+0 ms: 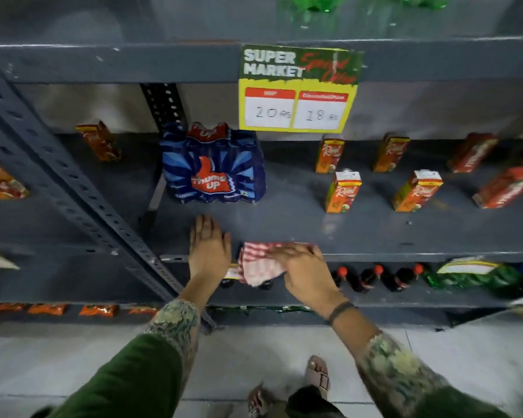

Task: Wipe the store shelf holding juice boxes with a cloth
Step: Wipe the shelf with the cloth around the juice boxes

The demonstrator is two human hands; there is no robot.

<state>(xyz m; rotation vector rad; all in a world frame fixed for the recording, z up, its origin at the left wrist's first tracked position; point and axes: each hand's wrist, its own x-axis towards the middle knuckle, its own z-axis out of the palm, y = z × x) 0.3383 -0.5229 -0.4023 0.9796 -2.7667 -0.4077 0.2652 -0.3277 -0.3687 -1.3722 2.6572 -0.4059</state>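
Observation:
A red-and-white checked cloth lies over the front edge of the grey metal shelf. My right hand presses flat on the cloth's right part, fingers pointing left. My left hand rests palm-down on the shelf just left of the cloth, fingers spread and empty. Several orange juice boxes stand on the shelf to the right, the nearest one behind my right hand, another further right.
A blue shrink-wrapped pack of bottles stands just behind my left hand. A price sign hangs from the shelf above. A slotted upright slants down on the left. Dark bottles line the shelf below.

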